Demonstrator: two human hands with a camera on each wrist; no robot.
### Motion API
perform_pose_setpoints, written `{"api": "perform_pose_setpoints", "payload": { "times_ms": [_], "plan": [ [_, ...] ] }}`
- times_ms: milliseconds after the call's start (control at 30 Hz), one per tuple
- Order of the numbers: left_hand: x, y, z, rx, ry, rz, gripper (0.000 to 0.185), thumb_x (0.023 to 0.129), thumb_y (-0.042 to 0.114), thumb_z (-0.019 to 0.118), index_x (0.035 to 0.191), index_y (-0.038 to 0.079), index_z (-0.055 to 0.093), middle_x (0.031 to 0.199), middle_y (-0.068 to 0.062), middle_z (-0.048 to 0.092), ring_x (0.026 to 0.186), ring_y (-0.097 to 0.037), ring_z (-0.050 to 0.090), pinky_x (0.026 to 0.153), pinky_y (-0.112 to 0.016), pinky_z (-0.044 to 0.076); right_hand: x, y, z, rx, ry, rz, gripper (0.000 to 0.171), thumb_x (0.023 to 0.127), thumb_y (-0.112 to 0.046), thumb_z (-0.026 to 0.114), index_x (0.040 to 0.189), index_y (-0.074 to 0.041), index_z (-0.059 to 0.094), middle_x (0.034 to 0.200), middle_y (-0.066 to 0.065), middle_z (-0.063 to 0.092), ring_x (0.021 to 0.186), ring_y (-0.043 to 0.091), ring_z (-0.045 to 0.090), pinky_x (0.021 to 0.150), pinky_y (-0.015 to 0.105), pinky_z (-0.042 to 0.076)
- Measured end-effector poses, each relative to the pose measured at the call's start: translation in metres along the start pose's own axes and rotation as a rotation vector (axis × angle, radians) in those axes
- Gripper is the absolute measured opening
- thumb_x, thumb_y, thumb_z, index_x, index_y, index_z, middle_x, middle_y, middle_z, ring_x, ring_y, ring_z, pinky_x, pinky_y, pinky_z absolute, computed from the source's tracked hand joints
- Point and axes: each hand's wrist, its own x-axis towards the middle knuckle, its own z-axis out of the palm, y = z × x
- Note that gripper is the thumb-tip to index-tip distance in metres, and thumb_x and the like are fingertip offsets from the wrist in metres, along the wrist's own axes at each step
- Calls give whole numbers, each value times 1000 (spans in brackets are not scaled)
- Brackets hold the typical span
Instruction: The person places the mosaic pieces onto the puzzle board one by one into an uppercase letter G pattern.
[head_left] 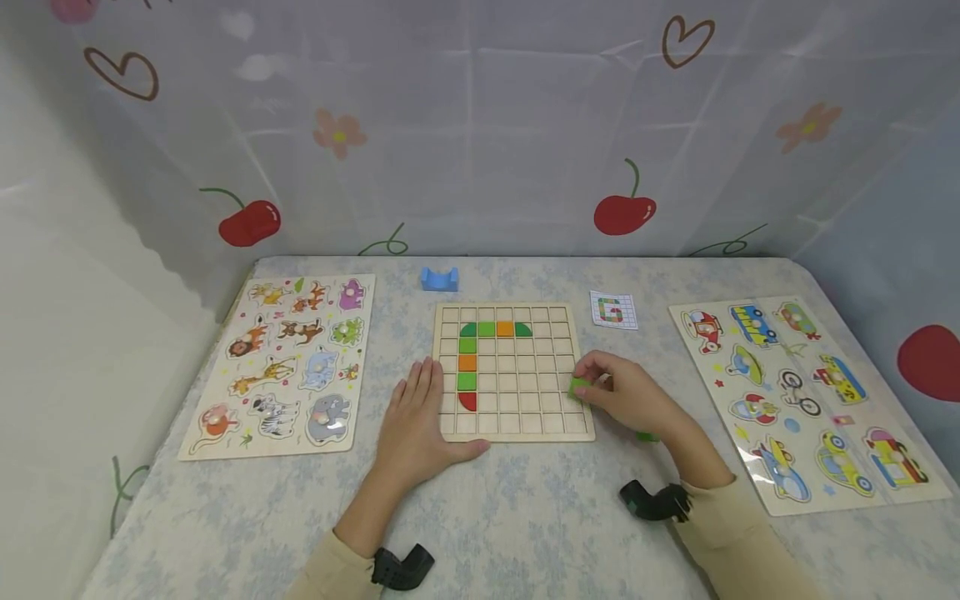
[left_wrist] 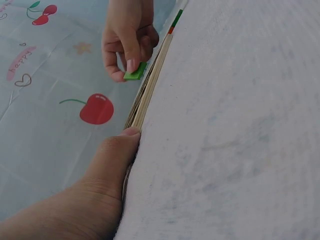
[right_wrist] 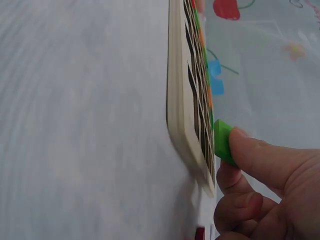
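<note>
In the head view a wooden grid board [head_left: 528, 427] lies mid-table. Coloured tiles fill part of it: a top row with green, orange and green-cornered pieces, and a left column ending in a red quarter-round tile [head_left: 468, 402]. My left hand [head_left: 416, 421] rests along the board's left edge, fingers straight, thumb at the front edge. Between thumb and fingers, my right hand [head_left: 628, 396] pinches a green square tile [head_left: 577, 388] over the board's right edge. The right wrist view shows that green tile [right_wrist: 223, 142] close by the board's corner. Another green piece [head_left: 647, 436] lies partly hidden below the right wrist.
A small pattern card [head_left: 615, 311] lies behind the board at right, and a blue notched block [head_left: 439, 280] at the back. An animal puzzle board [head_left: 288, 367] is at left, a vehicle puzzle board [head_left: 810, 404] at right. A printed curtain [head_left: 480, 150] hangs behind the table.
</note>
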Motion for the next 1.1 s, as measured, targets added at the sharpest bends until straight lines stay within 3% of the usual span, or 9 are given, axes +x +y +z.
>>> {"api": "perform_pose_setpoints", "payload": {
  "times_ms": [200,500,1100],
  "plan": [
    [1,0,0,14,2,1,133,67,80,68,159,4,11,168,-11,9,156,-27,7,126,-48,11,19,-27,30,14,-73,-47,12,92,-17,71,101,-19,63,92,-1,62,67,14,50,62,24,45],
    [2,0,-1,36,-12,1,133,68,82,65,159,3,9,168,-12,9,156,-27,7,126,-48,11,37,-55,64,7,-108,-74,12,91,-19,72,100,-19,64,89,-5,63,74,13,56,69,25,50],
    [2,-2,-1,37,-24,7,133,69,83,63,159,4,7,168,-13,7,156,-27,5,126,-48,10,41,-68,80,-104,-87,-145,11,89,-17,75,98,-19,69,85,-10,62,78,10,55,74,26,49]
  ]
}}
